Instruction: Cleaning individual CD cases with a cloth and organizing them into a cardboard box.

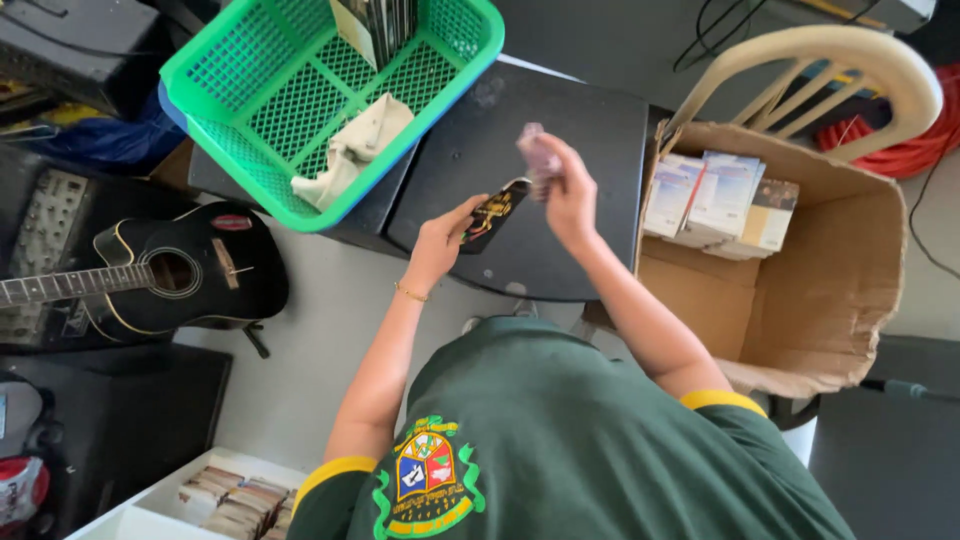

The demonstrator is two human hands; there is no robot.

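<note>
My left hand, with a thin gold bracelet at the wrist, holds a flat dark case with a red and gold print, over the black table. My right hand is just above and right of it, closed on a small crumpled purplish cloth. The cloth's lower edge reaches the top end of the case. My green shirt with yellow sleeve trim fills the bottom of the view.
A green plastic basket on the table's left holds upright cases and a beige cloth. To the right, an open cardboard box with stacked cases sits on a cream chair. A black guitar lies left; a white box of cases is lower left.
</note>
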